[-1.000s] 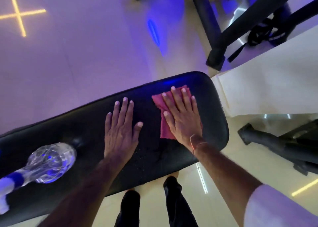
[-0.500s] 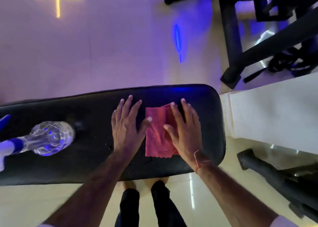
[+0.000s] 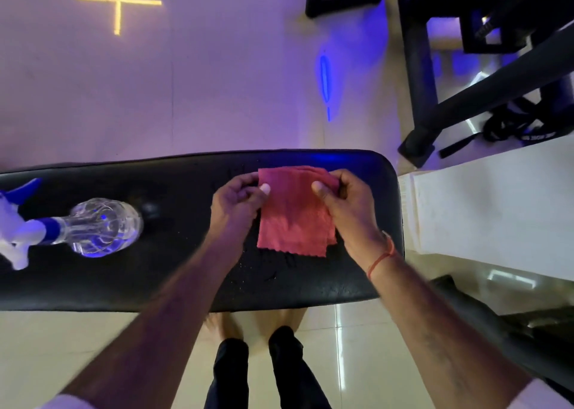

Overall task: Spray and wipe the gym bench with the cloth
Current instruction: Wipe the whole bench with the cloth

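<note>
A black padded gym bench [image 3: 174, 278] runs across the view in front of me. A folded red cloth [image 3: 293, 216] hangs over its right part, held up by its far corners. My left hand [image 3: 237, 202] pinches the cloth's left top corner and my right hand [image 3: 344, 200] pinches the right top corner. The cloth's lower edge rests on the pad. Small droplets speckle the pad just below the cloth. A clear spray bottle [image 3: 99, 227] with a blue and white trigger head lies on its side on the left of the bench.
A white block [image 3: 484, 213] stands right next to the bench's right end. Black machine frames [image 3: 441, 76] and a strap fill the far right. A dark equipment bar [image 3: 497, 325] lies on the floor at lower right. My legs stand at the bench's near edge.
Both hands were flat on the pad, the right pressing the cloth. Now they have closed on the cloth's far corners and lifted its top edge.
</note>
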Motion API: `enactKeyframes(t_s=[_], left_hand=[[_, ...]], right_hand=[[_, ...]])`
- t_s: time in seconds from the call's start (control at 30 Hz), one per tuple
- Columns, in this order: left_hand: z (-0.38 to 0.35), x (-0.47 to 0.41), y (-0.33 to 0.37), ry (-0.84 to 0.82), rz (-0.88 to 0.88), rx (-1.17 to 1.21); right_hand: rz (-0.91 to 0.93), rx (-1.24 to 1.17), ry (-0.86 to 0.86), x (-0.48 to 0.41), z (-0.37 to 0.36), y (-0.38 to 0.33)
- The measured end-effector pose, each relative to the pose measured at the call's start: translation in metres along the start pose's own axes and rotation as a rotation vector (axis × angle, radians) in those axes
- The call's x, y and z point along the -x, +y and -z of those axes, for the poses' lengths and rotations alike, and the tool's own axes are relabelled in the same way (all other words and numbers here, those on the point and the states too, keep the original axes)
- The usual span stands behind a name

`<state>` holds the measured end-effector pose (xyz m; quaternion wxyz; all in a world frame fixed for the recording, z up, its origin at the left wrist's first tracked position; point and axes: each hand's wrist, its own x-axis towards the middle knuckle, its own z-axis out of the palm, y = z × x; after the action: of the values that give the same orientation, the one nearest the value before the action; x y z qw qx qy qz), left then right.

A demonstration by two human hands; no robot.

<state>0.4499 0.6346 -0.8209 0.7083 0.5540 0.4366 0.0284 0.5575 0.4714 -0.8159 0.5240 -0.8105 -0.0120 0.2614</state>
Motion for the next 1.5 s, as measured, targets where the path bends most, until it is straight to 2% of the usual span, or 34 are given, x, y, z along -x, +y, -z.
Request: enactKeyframes(t_s=[0.1, 0.2, 0.27, 0.33, 0.43, 0.53, 0.6, 0.67, 0.7, 0.77, 0.8, 0.87, 0.93, 1.03, 1.1, 1.17, 1.23, 1.3, 1.4, 1.5], left_hand=[[0.009, -0.002, 0.019, -0.075, 0.002, 0.128], [0.016, 0.003, 0.027, -0.179, -0.048, 0.117], [0.022, 0.008, 0.021, -0.239, -0.082, 0.056], [0.029, 0.016, 0.006, -0.32, -0.099, -0.061], [0.033, 0.026, -0.02, -0.341, -0.112, -0.412], [0.03, 0.031, -0.032, -0.281, -0.165, -0.536], [0.03, 0.03, -0.032, -0.11, -0.302, -0.651], [0.036, 0.027, -0.032, 0.05, -0.443, -0.935], [0.04, 0.025, -0.033, 0.068, -0.474, -1.054], [0.049, 0.02, -0.036, -0.016, -0.463, -1.221], [0.054, 0.018, -0.039, -0.071, -0.445, -1.268], [0.065, 0.017, -0.046, -0.134, -0.43, -1.305], [0.072, 0.018, -0.051, -0.15, -0.427, -1.321], [0.076, 0.017, -0.055, -0.132, -0.427, -1.319], [0.077, 0.014, -0.059, -0.115, -0.448, -1.307], [0.081, 0.015, -0.062, -0.089, -0.46, -1.269], [0.087, 0.02, -0.062, -0.057, -0.44, -1.248], [0.096, 0.025, -0.062, -0.053, -0.416, -1.27], [0.11, 0.027, -0.064, -0.093, -0.432, -1.31], [0.116, 0.025, -0.068, -0.113, -0.459, -1.33]], right_hand=[[0.082, -0.234, -0.112, -0.007, 0.017, -0.026], [0.154, -0.219, -0.239, -0.004, 0.03, -0.036], [0.137, -0.169, -0.306, 0.001, 0.04, -0.029], [0.092, -0.015, -0.361, 0.008, 0.05, -0.017], [0.066, 0.43, -0.42, 0.019, 0.058, 0.007], [0.199, 0.556, -0.216, 0.033, 0.042, 0.024], [0.386, 0.57, -0.085, 0.032, 0.016, 0.03], [0.443, 0.716, -0.139, 0.021, -0.019, 0.035], [0.452, 0.865, -0.172, 0.015, -0.037, 0.036], [0.472, 1.163, -0.192, 0.01, -0.063, 0.044], [0.501, 1.227, -0.193, 0.013, -0.067, 0.052], [0.584, 1.257, -0.233, 0.023, -0.055, 0.068], [0.591, 1.257, -0.244, 0.017, -0.037, 0.073], [0.434, 1.225, -0.053, -0.027, -0.054, 0.046], [0.392, 1.2, -0.011, -0.045, -0.088, 0.025], [0.522, 1.218, -0.095, -0.033, -0.113, 0.027], [0.666, 1.252, -0.217, -0.002, -0.108, 0.045], [0.674, 1.276, -0.29, 0.016, -0.081, 0.06], [0.555, 1.294, -0.159, -0.008, -0.067, 0.049], [0.463, 1.261, -0.028, -0.035, -0.115, 0.02]])
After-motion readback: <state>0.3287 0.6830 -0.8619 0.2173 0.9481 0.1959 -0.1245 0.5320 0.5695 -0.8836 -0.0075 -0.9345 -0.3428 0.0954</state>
